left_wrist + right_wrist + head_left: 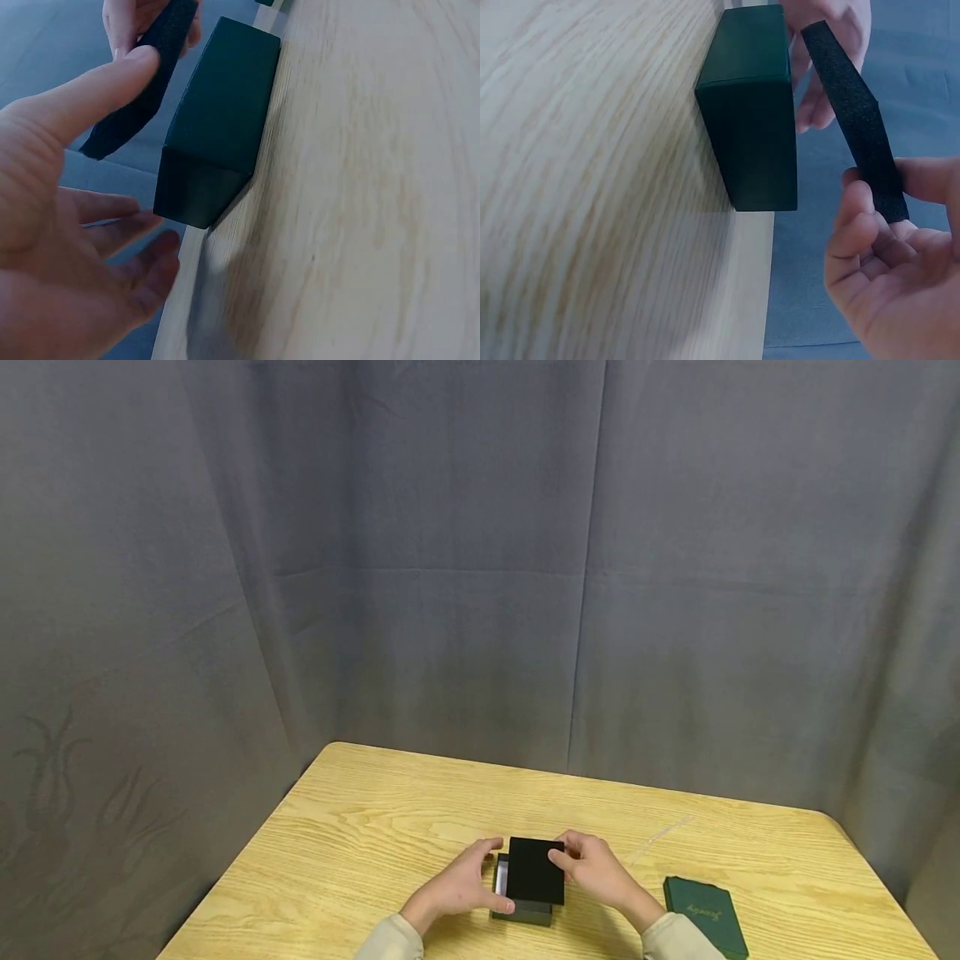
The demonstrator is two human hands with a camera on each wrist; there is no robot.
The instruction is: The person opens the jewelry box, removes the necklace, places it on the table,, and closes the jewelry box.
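Note:
A black foam pad [536, 870] hangs tilted over an open dark green box [522, 913], whose pale inside shows along the left. My right hand [597, 868] pinches the pad by its right edge, thumb on top and fingers beneath, as the right wrist view of the foam pad [855, 112] also shows. At the box's left side is my left hand [463, 878], thumb and fingers spread apart. In the left wrist view its thumb overlaps the pad's edge, and its fingertips lie close to the end of the green box [221, 97].
A green lid [707, 914] with gold lettering lies on the wooden table [375, 827], right of the right forearm. A thin clear strip [662, 837] lies behind it. Grey curtains [465, 568] hang behind and beside the table.

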